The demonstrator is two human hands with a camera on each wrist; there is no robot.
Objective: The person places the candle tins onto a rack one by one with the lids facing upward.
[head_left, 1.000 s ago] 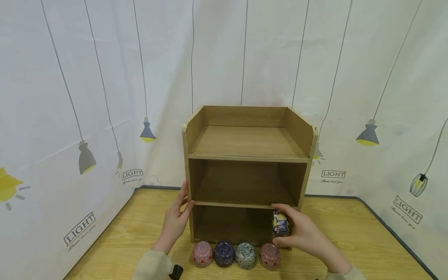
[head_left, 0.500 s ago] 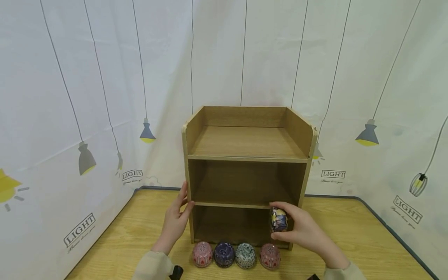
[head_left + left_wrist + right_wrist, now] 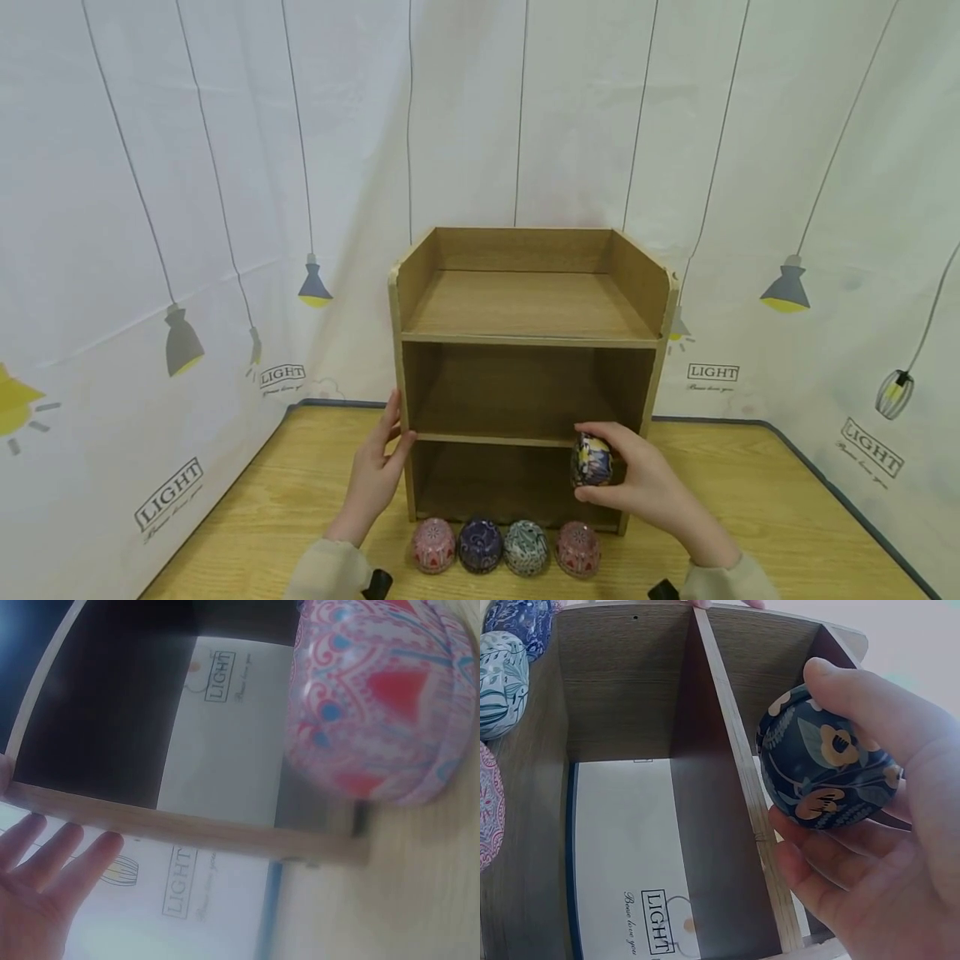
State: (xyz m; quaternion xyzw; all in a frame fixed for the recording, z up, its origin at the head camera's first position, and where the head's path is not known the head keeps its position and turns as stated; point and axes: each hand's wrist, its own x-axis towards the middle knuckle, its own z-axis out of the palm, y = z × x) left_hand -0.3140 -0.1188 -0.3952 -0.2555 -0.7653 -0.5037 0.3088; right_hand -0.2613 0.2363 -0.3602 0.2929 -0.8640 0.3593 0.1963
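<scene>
My right hand [image 3: 645,483] holds a small round tin [image 3: 829,761], dark blue with peach flowers, between thumb and fingers. In the head view this tin is in front of the right end of the wooden shelf's middle board, raised above the table. My left hand [image 3: 378,467] grips the left side panel of the wooden shelf [image 3: 532,340], thumb at the front edge and fingers along the outside. In front of the shelf stands a row of tins: a pink tin [image 3: 433,546], a dark purple-blue tin [image 3: 480,546], a green-and-white tin [image 3: 527,547] and another pink tin [image 3: 578,549].
The shelf has an open top tray and two compartments below, with nothing seen on them. It stands on a wood-grain table [image 3: 262,500]. Behind and beside it hangs a pale backdrop [image 3: 480,108] printed with lamps.
My right hand has lifted the dark blue tin a little and shifted it slightly left, up to the level of the middle board. The left hand and the row of tins stay put.
</scene>
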